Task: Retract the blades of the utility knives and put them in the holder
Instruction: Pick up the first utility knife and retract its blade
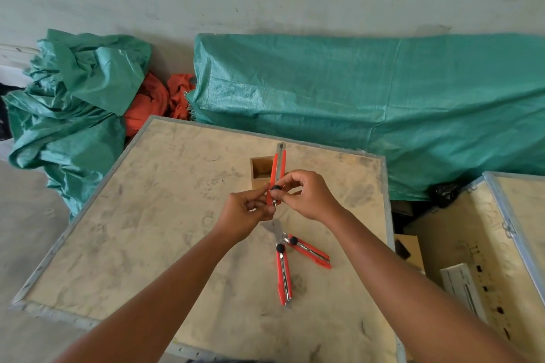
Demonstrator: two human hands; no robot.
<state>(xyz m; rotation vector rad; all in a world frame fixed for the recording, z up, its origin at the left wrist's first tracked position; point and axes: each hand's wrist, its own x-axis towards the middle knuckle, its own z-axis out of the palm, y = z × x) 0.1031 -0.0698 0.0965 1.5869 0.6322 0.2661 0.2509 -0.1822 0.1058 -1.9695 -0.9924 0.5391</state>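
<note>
At the centre of the frame, both hands pinch a red utility knife (277,174), the left hand (246,215) holding its lower end and the right hand (306,194) on its black knob, just before the wooden holder (261,169), while two more knives (284,271) lie crossed below on the table (147,230).

The light is soft and even, like daylight. My hands (277,203) make only faint shadows on the board (147,215) under my grip. Nothing glares. Near my grip all looks sharp. Far out, the edges bend and stretch.
</note>
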